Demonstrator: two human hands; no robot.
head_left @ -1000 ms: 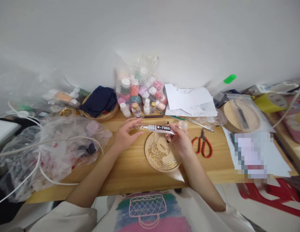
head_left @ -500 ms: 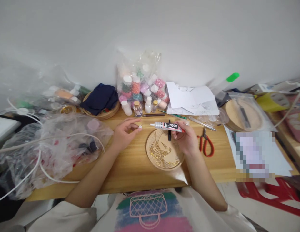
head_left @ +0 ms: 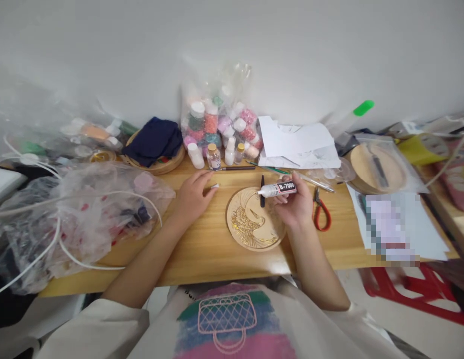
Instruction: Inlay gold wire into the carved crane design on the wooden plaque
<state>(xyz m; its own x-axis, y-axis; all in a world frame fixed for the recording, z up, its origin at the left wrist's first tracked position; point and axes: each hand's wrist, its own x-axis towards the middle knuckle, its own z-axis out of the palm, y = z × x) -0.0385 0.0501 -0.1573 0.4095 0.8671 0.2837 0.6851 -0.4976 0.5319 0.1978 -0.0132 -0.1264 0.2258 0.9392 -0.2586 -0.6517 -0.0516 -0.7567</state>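
Observation:
My right hand [head_left: 298, 205] is closed round a silver glue tube [head_left: 272, 190] marked B-7000, its nozzle pointing left above a round wooden disc [head_left: 250, 222]. A crane in gold lines decorates the disc, which lies flat on the table. Between the thumb and fingers of my left hand [head_left: 192, 199] is a small white cap [head_left: 214, 186], held to the left of the disc. A slim black stick [head_left: 262, 182] lies at the disc's far edge, partly behind the tube. To the right of my right hand are red-handled pliers [head_left: 323, 215].
Small bottles [head_left: 213, 158] and a clear bag of bead jars [head_left: 220, 119] stand at the back. A crumpled plastic bag [head_left: 86, 209] and white cables cover the left side. Papers [head_left: 297, 144] lie behind, with a bagged wooden disc [head_left: 357, 167] to the right.
My right hand has moved the glue tube to the right, away from my left hand. My left hand has turned slightly, still pinching the cap. The camera view has shifted a little.

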